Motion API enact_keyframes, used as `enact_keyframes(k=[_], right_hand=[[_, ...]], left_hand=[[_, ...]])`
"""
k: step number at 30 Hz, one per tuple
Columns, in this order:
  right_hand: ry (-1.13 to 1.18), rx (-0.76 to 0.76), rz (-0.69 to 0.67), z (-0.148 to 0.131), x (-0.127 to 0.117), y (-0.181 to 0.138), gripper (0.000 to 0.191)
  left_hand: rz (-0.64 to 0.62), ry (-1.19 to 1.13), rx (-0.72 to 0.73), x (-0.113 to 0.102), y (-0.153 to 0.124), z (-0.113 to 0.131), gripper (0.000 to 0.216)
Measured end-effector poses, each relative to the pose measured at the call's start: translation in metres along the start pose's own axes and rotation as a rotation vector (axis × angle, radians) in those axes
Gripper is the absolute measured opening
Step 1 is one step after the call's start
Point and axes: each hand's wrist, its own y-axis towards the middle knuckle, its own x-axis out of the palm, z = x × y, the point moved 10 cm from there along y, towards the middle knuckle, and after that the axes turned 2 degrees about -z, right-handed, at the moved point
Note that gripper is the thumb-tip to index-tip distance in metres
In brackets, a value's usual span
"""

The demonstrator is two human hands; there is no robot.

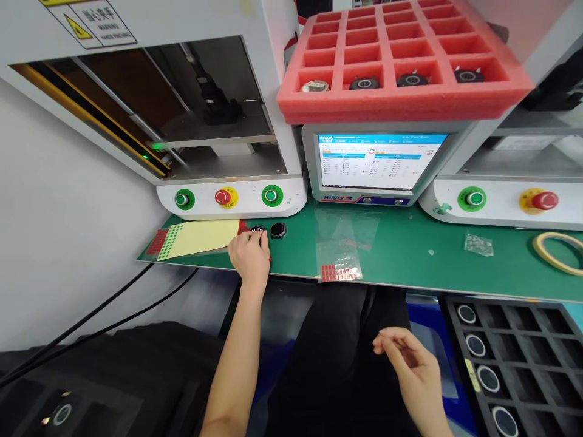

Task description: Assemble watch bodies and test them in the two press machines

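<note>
At the left part of the green bench top, my left hand (249, 255) has its fingers closed on a round black watch case (256, 229), mostly covered by the fingers. A second round black watch case (278, 230) lies just to the right of it, apart from the hand. Over my lap, my right hand (412, 367) is held with curled fingers, thumb against the fingertips; no object shows in it. Left of my left hand lies a pale yellow sheet (200, 237) with green dots along its end.
Clear film with red stickers (339, 273) lies mid-bench. A screen (380, 161) stands behind, under a pink foam tray (405, 103) holding several round parts. Machines with buttons flank it. At right are a small bag (478, 244), a tape roll (558, 261) and a black tray (523, 388).
</note>
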Motion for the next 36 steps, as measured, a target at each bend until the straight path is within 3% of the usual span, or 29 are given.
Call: enact_keyframes(k=[4, 7, 10, 13, 19, 24, 29, 33, 36], right_hand=[[-0.034, -0.133, 0.026, -0.023, 0.007, -0.01, 0.003], [-0.03, -0.257, -0.078, -0.048, 0.032, -0.018, 0.012], [-0.006, -0.305, -0.189, -0.067, 0.054, -0.022, 0.019], [0.029, -0.296, -0.237, -0.078, 0.063, -0.022, 0.023], [0.029, -0.349, -0.174, -0.093, 0.056, -0.025, 0.019], [-0.013, -0.385, -0.177, -0.097, 0.053, -0.028, 0.017], [-0.115, -0.398, -0.138, -0.089, 0.039, -0.036, 0.015], [-0.015, -0.309, -0.021, -0.066, 0.014, -0.03, 0.004], [0.081, -0.342, -0.119, -0.059, 0.026, -0.024, 0.014]], left_hand=[[-0.042, -0.153, 0.013, -0.035, -0.049, 0.041, 0.047], [-0.242, -0.5, -0.008, -0.039, -0.094, 0.078, 0.064], [-0.364, -0.692, 0.081, -0.043, -0.127, 0.112, 0.066], [-0.389, -0.693, 0.165, -0.048, -0.141, 0.127, 0.063], [-0.348, -0.653, 0.299, -0.06, -0.148, 0.136, 0.061], [-0.35, -0.636, 0.323, -0.061, -0.149, 0.14, 0.061], [-0.337, -0.556, 0.195, -0.054, -0.145, 0.128, 0.06], [-0.299, -0.391, 0.076, -0.073, -0.139, 0.085, 0.057], [-0.262, -0.237, -0.01, -0.112, -0.148, 0.038, 0.053]])
